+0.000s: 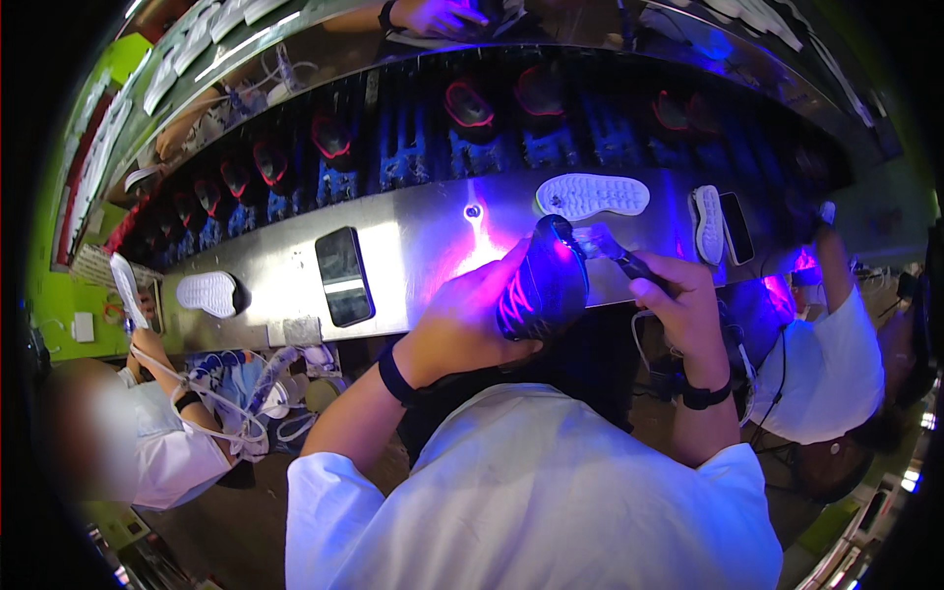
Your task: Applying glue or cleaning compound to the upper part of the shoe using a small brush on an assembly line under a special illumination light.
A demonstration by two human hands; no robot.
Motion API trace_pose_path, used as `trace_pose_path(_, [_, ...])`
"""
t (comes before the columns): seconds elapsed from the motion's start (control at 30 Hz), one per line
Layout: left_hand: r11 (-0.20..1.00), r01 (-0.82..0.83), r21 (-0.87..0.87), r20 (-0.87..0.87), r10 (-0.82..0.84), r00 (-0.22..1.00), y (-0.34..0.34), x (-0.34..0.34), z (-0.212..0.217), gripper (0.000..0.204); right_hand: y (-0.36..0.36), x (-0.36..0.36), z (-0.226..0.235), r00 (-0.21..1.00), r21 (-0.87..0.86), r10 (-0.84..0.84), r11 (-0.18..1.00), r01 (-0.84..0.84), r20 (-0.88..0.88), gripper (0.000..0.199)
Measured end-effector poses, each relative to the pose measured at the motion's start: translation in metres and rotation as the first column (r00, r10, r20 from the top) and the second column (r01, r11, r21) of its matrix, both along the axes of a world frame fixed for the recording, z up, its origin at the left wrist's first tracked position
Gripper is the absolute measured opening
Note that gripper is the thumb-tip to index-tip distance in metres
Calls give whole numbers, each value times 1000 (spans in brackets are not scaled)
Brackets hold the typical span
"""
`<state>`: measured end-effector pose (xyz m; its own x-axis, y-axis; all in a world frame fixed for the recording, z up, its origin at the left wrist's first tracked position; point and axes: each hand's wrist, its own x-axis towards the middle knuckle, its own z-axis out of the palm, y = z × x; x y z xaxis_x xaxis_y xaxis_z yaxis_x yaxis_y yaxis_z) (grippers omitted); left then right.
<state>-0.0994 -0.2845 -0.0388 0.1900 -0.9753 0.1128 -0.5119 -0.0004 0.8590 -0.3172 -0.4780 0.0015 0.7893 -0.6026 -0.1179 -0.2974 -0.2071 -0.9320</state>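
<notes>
My left hand (474,313) grips a dark shoe upper (544,285) with pink markings that glow under purple light, holding it over the front edge of the metal conveyor table (423,246). My right hand (677,300) holds a small brush-like tool (615,251) whose tip touches the top of the shoe. A white sole (593,195) lies bottom up on the table just behind the shoe. Both wrists wear dark bands.
A black tray (344,275) and another white sole (208,293) lie on the table to the left. A sole and a dark tray (720,224) lie to the right. Shoes on racks (462,113) run behind. One person works at my left (157,433), another at my right (831,364).
</notes>
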Motion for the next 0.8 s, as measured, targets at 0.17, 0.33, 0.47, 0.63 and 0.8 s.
trace_pose_path(0.17, [990, 142, 14, -346, -128, 929, -6, -12, 16, 101, -3, -13, -2, 991, -64, 58, 997, -51, 120, 35])
trace_pose_path(0.33, [982, 186, 17, -477, -156, 865, -9, -21, 19, 98, -8, -26, 1, 995, 91, 76, 993, -81, 59, 33])
trace_pose_path(0.47, [975, 209, 69, -570, -133, 811, -12, -28, 26, 91, -12, -34, -3, 991, 94, 95, 990, -104, 93, 32])
trace_pose_path(0.63, [953, 212, 216, -757, 26, 653, -21, -32, 31, 77, -16, -43, -22, 984, 29, 130, 991, -134, 118, 30])
trace_pose_path(0.8, [940, 180, 290, -812, 142, 566, -27, -40, 21, 68, -7, -52, -51, 991, 19, 52, 998, -55, 122, 34])
